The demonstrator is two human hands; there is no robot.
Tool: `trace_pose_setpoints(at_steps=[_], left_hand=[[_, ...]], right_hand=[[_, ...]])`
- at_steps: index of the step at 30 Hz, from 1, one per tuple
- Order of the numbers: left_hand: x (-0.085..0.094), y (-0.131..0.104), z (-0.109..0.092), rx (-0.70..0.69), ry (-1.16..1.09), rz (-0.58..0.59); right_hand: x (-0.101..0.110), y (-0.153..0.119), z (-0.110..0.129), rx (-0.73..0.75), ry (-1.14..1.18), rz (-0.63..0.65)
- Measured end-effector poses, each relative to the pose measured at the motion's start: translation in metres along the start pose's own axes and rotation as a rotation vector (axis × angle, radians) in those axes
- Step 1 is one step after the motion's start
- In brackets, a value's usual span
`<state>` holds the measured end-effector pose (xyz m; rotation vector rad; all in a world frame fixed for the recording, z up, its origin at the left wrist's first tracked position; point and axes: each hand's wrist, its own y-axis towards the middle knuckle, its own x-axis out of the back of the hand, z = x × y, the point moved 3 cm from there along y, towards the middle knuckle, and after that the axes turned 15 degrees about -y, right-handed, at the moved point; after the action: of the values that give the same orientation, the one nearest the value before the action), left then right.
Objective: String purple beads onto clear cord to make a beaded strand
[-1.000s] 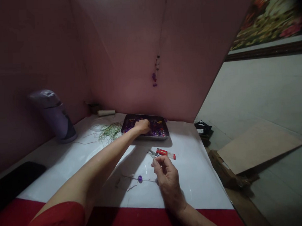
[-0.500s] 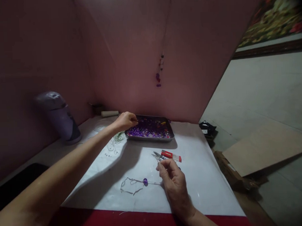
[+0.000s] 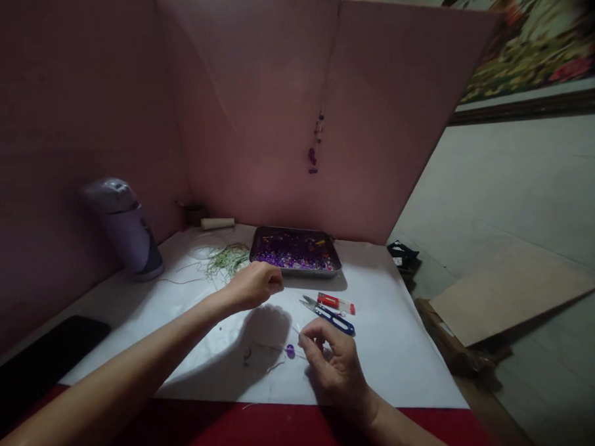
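My left hand (image 3: 258, 284) is above the white sheet, just in front of the dark metal tray (image 3: 309, 272) of purple beads. Its fingers are pinched together; whatever lies between them is too small to make out. Lower right, my right hand (image 3: 336, 369) pinches a thin cord, whose pale tip sticks up past the fingertips. One round purple bead (image 3: 290, 351) sits on the cord, left of these fingers. The cord's far part runs left over the sheet into the left arm's shadow. Thread snips (image 3: 334, 319) with blue handles and a red lighter (image 3: 329, 300) lie beyond my right hand.
Green thread (image 3: 227, 260) lies tangled left of the tray, near a pale roll (image 3: 217, 223). A purple bottle (image 3: 130, 237) stands at the left, behind a black flat object (image 3: 61, 342). A beaded strand (image 3: 313, 155) hangs against the pink panel (image 3: 253, 120).
My left hand has come from the tray's left edge toward me, still pinched. My right hand has shifted slightly left, keeping the cord. The view has moved a little.
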<state>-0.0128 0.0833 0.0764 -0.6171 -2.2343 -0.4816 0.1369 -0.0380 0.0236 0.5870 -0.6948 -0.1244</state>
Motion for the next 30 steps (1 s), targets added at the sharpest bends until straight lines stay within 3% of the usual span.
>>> trace_pose_setpoints(at_steps=[6, 10, 12, 15, 18, 20, 23, 28, 30], left_hand=[[0.001, -0.003, 0.015, 0.007, -0.046, -0.067], [0.003, -0.005, 0.019, 0.054, -0.128, -0.095], [-0.002, -0.011, 0.014, 0.077, -0.243, 0.028], [-0.017, -0.029, -0.002, 0.053, -0.375, 0.314], [-0.031, -0.047, -0.017, 0.071, -0.353, 0.429], [-0.039, -0.055, -0.026, 0.007, -0.282, 0.461], [-0.05, -0.059, -0.029, -0.038, -0.144, 0.415], [-0.062, -0.054, -0.016, 0.109, -0.064, 0.208], [-0.065, -0.052, -0.013, 0.096, -0.04, 0.169]], right_hand=[[0.0, 0.001, -0.008, -0.07, -0.049, -0.054], [0.002, 0.0, -0.001, -0.01, -0.04, -0.012], [0.003, -0.001, 0.006, 0.07, -0.033, 0.054], [0.005, -0.002, 0.013, 0.157, -0.033, 0.07], [0.007, -0.002, 0.011, 0.132, -0.041, -0.017], [0.008, -0.002, 0.007, 0.089, -0.044, -0.044], [0.006, -0.001, 0.005, 0.073, -0.044, -0.025], [0.005, -0.001, 0.006, 0.089, -0.044, -0.012], [0.005, -0.001, 0.004, 0.063, -0.045, -0.026]])
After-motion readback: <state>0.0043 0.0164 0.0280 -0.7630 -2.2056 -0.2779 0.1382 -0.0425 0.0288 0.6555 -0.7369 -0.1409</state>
